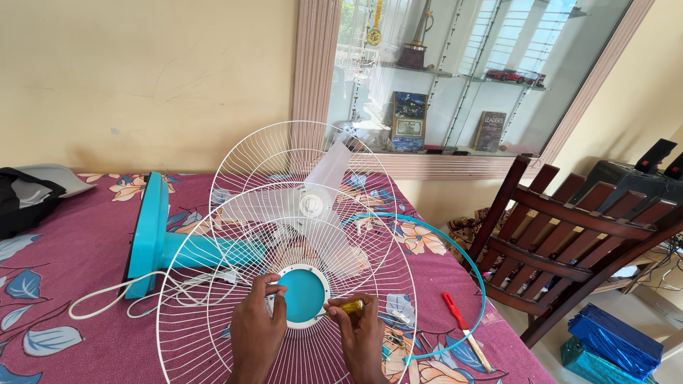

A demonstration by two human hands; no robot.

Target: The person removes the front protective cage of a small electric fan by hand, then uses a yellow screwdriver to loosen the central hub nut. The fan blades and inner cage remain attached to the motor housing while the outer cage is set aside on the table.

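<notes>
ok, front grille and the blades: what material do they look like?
Front grille: likely white-coated steel wire, going by the thin, evenly spaced radial rods; its teal centre cap looks like smooth moulded plastic. Blades: translucent frosted plastic, since the rear guard wires show through them.

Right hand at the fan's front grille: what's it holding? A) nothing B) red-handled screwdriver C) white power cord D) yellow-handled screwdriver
D: the right hand grips a yellow-handled screwdriver at the teal hub of the front grille; the red-handled screwdriver lies on the tablecloth.
</notes>
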